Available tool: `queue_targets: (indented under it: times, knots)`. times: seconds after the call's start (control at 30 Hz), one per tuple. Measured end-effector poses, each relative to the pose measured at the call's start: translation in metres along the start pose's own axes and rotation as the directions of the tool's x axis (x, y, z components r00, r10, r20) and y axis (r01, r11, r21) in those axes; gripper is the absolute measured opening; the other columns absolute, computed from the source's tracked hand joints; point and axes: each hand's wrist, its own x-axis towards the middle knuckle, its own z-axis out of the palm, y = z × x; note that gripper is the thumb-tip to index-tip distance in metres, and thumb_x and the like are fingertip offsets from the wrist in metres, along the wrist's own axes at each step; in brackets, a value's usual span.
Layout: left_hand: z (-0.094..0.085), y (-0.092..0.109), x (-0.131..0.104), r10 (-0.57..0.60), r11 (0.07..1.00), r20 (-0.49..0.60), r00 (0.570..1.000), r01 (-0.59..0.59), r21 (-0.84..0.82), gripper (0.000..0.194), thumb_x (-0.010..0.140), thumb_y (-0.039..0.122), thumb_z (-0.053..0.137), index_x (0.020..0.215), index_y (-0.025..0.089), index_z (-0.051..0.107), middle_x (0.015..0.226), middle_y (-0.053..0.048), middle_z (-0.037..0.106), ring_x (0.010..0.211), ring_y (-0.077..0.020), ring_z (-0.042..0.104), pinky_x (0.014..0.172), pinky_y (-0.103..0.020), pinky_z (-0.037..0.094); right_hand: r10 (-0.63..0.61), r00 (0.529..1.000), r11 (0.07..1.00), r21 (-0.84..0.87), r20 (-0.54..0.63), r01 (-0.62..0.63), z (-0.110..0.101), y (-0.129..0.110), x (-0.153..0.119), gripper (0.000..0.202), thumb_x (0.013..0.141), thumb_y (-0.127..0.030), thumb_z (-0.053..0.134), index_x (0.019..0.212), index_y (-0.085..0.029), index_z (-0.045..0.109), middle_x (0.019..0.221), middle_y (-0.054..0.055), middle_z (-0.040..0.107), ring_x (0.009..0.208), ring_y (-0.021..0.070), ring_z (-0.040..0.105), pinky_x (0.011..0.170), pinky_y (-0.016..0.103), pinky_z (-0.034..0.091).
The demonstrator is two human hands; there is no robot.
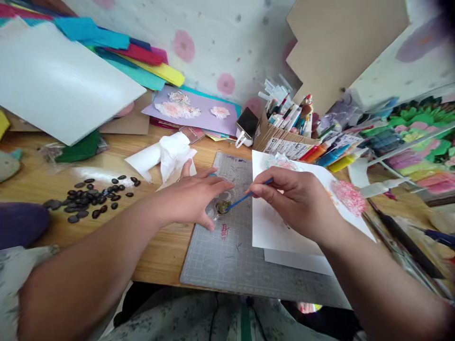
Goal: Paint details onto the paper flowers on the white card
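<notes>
My right hand [295,199] pinches a thin blue stick [243,199]; whether it is a brush is too small to tell. Its lower end dips into a small clear round container [223,207] holding something greenish-brown. Around the left side of that container, my left hand [194,196] is spread, thumb and fingers apart; I cannot tell if the thumb touches it. Both sit over a grey cutting mat [220,265]. Beneath my right hand lies a white sheet of paper [265,227] with pink and pale crumbly patches, partly hidden by the hand.
Dark pebble-like pieces [83,201] lie scattered at left. Crumpled white tissue [174,154] is behind my left hand. A cardboard box of pens [289,137] stands at the back, with paint tubes [327,154] beside it. A purple card [209,121] leans behind. Long tools [405,237] lie right.
</notes>
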Motion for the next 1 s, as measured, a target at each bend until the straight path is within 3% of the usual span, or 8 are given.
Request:
queue_targets:
  times: [0.2,0.47,0.67,0.87,1.0]
  knots:
    - [-0.002,0.001,-0.003,-0.012,1.0,0.008,1.0,0.012,0.022,0.096,0.059,0.048,0.084,0.14,0.034,0.034,0.147,-0.004,0.045,0.145,-0.0356,0.02,0.117,-0.053,0.014,-0.02,0.995,1.0,-0.016,-0.101,0.019,0.008,0.0,0.007,0.018,0.09,-0.03,0.059,0.08,-0.017,0.065,0.063,-0.005,0.059,0.056,0.0046,0.048,0.053,0.017,0.035]
    - [-0.003,0.002,-0.004,-0.014,1.0,0.018,1.0,0.014,0.003,0.093,0.059,0.045,0.085,0.138,0.033,0.037,0.144,-0.004,0.049,0.143,-0.035,0.024,0.116,-0.054,0.018,0.006,0.997,0.999,-0.036,0.083,-0.003,-0.006,-0.003,0.01,0.018,0.091,-0.03,0.056,0.08,-0.019,0.065,0.062,-0.005,0.06,0.055,0.0069,0.049,0.053,0.021,0.036]
    - [-0.003,0.003,-0.004,-0.009,1.0,0.013,1.0,0.008,0.023,0.094,0.063,0.043,0.083,0.142,0.032,0.033,0.149,-0.006,0.043,0.144,-0.037,0.021,0.116,-0.056,0.018,0.001,1.0,1.0,-0.031,0.02,0.0,-0.004,-0.003,0.016,0.018,0.091,-0.032,0.057,0.081,-0.019,0.065,0.067,-0.004,0.063,0.059,0.0078,0.052,0.054,0.021,0.037]
    - [0.001,-0.001,-0.004,0.004,1.0,0.005,1.0,-0.004,0.009,0.096,0.058,0.048,0.085,0.139,0.036,0.036,0.149,-0.005,0.043,0.144,-0.0379,0.022,0.115,-0.061,0.015,-0.024,0.991,0.998,-0.055,0.128,0.032,-0.006,-0.003,0.017,0.018,0.091,-0.032,0.056,0.082,-0.02,0.066,0.067,-0.004,0.063,0.06,0.0086,0.053,0.055,0.022,0.037]
    - [0.0,0.001,-0.004,0.012,1.0,-0.012,1.0,-0.012,0.023,0.095,0.06,0.044,0.085,0.14,0.033,0.035,0.147,-0.005,0.046,0.143,-0.0378,0.023,0.116,-0.06,0.012,-0.018,0.996,0.995,-0.096,0.086,0.026,-0.013,-0.005,0.019,0.018,0.091,-0.032,0.057,0.079,-0.021,0.065,0.065,-0.005,0.062,0.056,0.0078,0.051,0.053,0.022,0.037]
